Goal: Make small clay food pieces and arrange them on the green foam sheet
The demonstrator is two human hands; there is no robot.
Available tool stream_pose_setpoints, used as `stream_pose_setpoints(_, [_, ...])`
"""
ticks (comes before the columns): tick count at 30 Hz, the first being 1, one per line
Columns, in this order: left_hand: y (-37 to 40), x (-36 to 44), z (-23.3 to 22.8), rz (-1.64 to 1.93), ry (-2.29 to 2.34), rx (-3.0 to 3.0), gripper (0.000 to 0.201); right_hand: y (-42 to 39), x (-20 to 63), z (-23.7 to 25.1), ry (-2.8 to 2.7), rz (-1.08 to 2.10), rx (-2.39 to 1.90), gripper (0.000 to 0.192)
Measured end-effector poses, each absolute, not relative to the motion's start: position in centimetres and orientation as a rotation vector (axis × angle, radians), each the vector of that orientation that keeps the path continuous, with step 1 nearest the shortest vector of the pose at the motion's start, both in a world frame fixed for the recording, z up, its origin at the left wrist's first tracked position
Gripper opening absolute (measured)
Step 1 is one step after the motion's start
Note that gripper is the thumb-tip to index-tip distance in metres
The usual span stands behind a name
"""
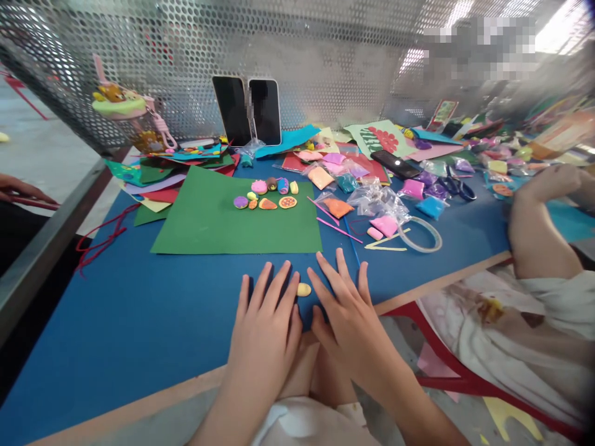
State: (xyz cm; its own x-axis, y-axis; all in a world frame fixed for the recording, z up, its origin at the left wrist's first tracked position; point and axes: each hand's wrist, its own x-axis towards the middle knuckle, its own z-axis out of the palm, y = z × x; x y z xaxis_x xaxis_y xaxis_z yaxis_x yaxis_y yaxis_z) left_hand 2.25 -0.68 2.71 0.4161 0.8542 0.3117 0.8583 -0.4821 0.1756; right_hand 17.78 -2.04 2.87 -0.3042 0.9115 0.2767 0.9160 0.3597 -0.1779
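Observation:
A small flattened oval of yellow clay [304,289] lies on the blue table [153,322] between my two hands. My left hand [267,316] rests palm down with its fingers spread, the index fingertip right at the clay's left edge. To the right, my right hand [346,310] is also palm down, fingers apart, close to the clay. Beyond them a green paper sheet [218,229] carries several tiny clay food shapes, among them a round pizza [287,202], a pizza slice [268,204] and a purple disc [240,202].
Two phones [264,111] lean against the perforated metal panel [325,56]. Bagged clay, such as an orange packet [338,207], a clear ring [437,235] and scissors [458,186] lie at right. A cup [125,111] stands back left. Another person's arm [534,223] is at right.

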Motion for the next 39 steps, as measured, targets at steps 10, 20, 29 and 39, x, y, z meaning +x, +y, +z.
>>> stream_pose_setpoints(10, [0.5,2.4,3.6,-0.799,-1.717,-2.718,0.023,-0.1,18.9,3.3,-2.229,0.056,-1.506,0.026])
stream_pose_setpoints(20, [-0.2,2.1,3.3,-1.301,-1.605,-2.585,0.016,-0.3,19.7,3.0,-2.147,0.085,-1.340,0.025])
stream_pose_setpoints(29, [-0.4,2.3,3.7,-1.409,-1.574,-2.562,0.019,-0.5,19.4,4.1,-1.959,0.535,-1.289,0.023])
stream_pose_setpoints(39, [-0.1,2.7,4.4,-1.506,-1.332,-2.591,0.033,-0.6,18.5,4.7,-1.409,1.157,-1.001,0.022])
